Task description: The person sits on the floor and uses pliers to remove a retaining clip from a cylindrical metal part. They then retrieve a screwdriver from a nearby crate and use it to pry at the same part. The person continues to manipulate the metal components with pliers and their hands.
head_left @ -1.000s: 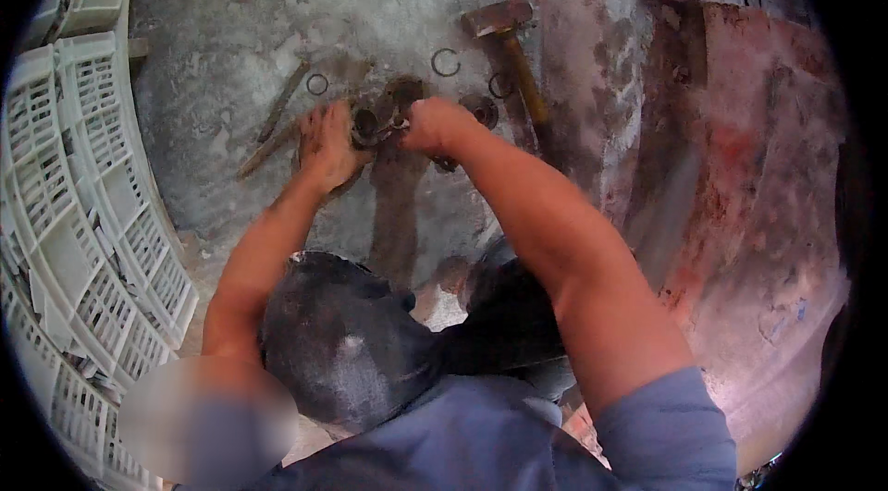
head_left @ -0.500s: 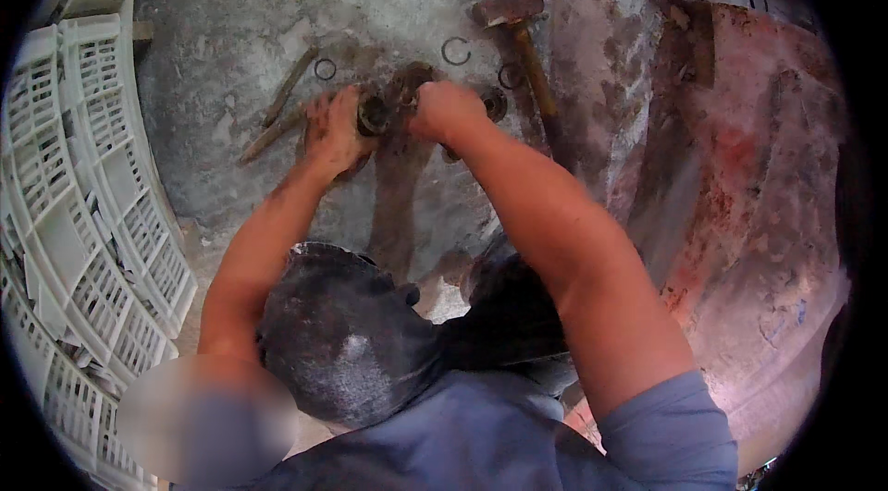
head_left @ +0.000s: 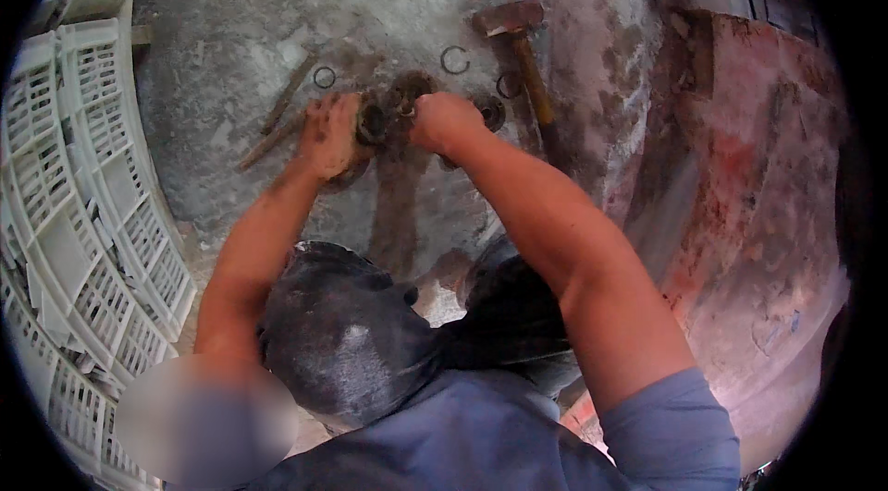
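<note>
My left hand (head_left: 331, 132) is wrapped round the side of a dark, greasy metal part with a round bore (head_left: 372, 125). My right hand (head_left: 447, 125) is closed just to the right; whatever lies in its fingers is hidden. Its fingertips meet a dark lumpy metal piece (head_left: 413, 86) between the two hands. Partly behind the right wrist sits another dark round part (head_left: 491, 112). An open snap ring (head_left: 444, 66) and a small closed ring (head_left: 324, 86) lie on the floor beyond the hands.
A sledgehammer (head_left: 532, 84) lies to the right of the rings, near another dark ring (head_left: 499, 84). Two thin bars, one of them a brownish bar (head_left: 289, 95), rest left of my left hand. White plastic crates (head_left: 139, 186) line the left side. A reddish, dirt-covered mass (head_left: 740, 177) stands at right.
My left hand's fingers have shifted slightly on the bored part, and the right hand has drawn back a touch from the lumpy piece. The things on the floor stay put.
</note>
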Demonstrator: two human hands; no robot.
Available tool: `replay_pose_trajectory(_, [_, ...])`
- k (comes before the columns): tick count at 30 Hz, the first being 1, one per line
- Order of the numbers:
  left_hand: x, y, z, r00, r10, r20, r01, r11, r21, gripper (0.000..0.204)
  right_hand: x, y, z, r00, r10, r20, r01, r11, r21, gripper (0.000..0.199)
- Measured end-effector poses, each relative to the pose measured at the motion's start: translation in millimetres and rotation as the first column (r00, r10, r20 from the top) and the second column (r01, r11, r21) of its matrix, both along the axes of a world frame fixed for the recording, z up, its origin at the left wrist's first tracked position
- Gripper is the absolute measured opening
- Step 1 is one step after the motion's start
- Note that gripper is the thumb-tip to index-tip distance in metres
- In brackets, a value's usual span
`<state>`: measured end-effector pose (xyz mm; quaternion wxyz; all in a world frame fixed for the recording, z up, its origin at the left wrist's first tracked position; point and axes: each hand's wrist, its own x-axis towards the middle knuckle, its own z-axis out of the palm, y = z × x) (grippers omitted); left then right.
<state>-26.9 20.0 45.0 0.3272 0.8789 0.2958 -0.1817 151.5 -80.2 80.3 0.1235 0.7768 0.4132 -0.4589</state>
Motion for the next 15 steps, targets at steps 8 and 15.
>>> replay_pose_trajectory(8, [0,0,-10,0.993,-0.063,-0.099,0.061,0.998,-0.023,0.094,4,1,-2,0.999,-0.012,-0.045,0.012,1.0,0.01,0.031])
replay_pose_trajectory(15, [-13,-7,-25,0.997,0.012,0.078,-0.016,0.998,0.056,0.081,7,3,-2,0.998,0.049,-0.044,-0.048,0.999,0.012,0.03])
